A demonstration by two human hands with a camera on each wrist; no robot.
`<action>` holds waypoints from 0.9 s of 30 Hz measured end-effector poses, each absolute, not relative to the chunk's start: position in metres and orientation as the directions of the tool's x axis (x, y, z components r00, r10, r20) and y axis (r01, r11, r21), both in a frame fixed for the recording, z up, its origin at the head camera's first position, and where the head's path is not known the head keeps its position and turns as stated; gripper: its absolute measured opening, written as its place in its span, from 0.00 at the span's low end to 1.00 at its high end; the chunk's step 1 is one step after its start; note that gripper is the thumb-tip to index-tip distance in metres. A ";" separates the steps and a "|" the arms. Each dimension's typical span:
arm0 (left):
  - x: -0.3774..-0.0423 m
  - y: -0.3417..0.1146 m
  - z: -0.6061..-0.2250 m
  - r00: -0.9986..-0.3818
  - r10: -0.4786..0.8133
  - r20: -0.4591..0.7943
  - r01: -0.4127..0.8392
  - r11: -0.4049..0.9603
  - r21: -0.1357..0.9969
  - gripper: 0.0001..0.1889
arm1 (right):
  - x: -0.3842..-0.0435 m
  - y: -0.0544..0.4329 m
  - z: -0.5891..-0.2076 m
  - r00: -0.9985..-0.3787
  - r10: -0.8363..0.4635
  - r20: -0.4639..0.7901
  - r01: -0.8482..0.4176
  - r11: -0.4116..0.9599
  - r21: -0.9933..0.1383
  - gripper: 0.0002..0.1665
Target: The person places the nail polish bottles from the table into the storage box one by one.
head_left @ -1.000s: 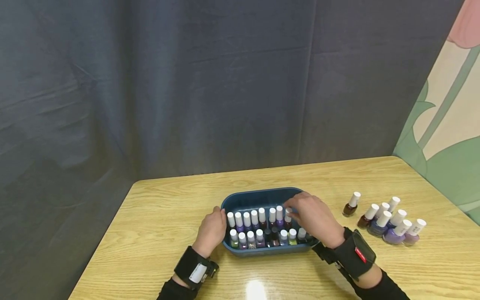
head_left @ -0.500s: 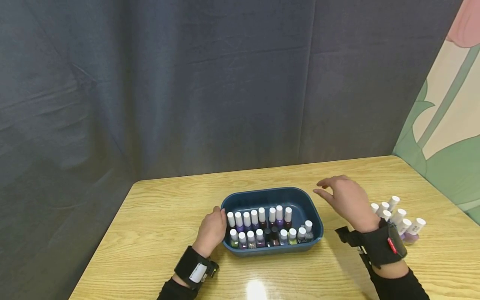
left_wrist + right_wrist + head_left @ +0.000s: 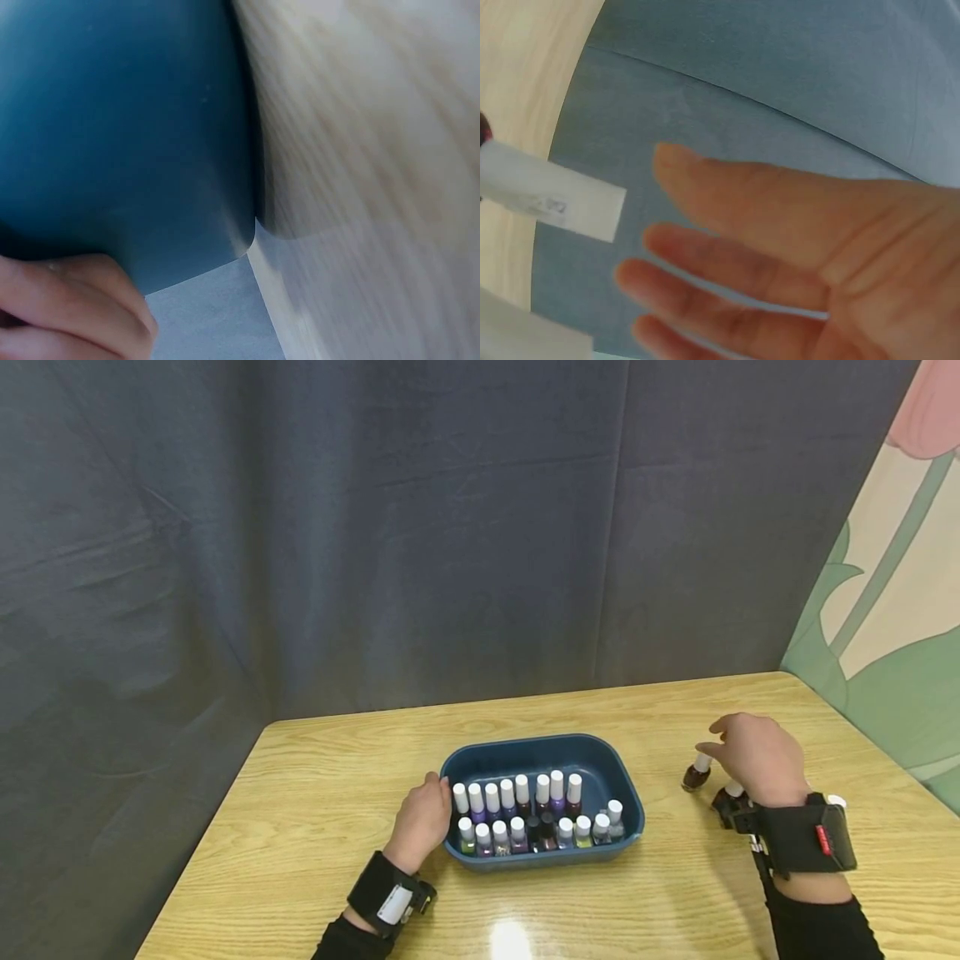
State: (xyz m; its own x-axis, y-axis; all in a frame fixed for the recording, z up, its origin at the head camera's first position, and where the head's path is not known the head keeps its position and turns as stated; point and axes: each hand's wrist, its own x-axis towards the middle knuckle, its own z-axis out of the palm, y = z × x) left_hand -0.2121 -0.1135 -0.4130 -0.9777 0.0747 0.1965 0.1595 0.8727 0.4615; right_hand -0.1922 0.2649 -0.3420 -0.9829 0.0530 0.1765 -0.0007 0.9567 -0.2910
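Observation:
A dark blue plastic bin [image 3: 525,865] stands on the table, with two rows of nail polish bottles upright in it, most with white caps and a couple with black ones. My left hand [image 3: 420,818] grips its left end; in the left wrist view curled fingers [image 3: 82,307] lie against the blue wall. To the right, my right hand [image 3: 761,760] hovers by a dark nail polish bottle [image 3: 696,775], thumb and fingers apart and holding nothing. The right wrist view has a white cap [image 3: 551,191] just beyond the fingertips.
Another dark bottle [image 3: 727,806] stands under the right hand, which hides most of the loose bottles there. A grey-blue curtain [image 3: 450,527] hangs behind the wooden table [image 3: 300,827]. A painted wall [image 3: 900,660] borders the right side.
My right hand has left the right end of the bin and moved right to the loose bottles, its fingers apart. The left hand has stayed at the bin.

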 end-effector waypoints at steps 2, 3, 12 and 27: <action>-0.212 -0.113 -0.413 -0.978 0.074 0.195 0.158 0.873 0.461 0.14 | -0.192 0.267 -0.343 -0.989 0.076 0.125 0.035 0.952 -0.303 0.20; -0.212 -0.113 -0.413 -0.979 0.073 0.191 0.155 0.874 0.461 0.14 | -0.192 0.267 -0.344 -0.991 0.086 0.104 0.050 0.950 -0.309 0.20; -0.212 -0.114 -0.415 -0.982 0.072 0.175 0.146 0.877 0.457 0.14 | -0.193 0.267 -0.348 -0.990 0.114 0.084 0.080 0.942 -0.327 0.14; -0.212 -0.114 -0.414 -0.977 0.073 0.202 0.159 0.876 0.456 0.13 | -0.193 0.262 -0.343 -0.982 0.093 0.162 0.038 0.948 -0.316 0.10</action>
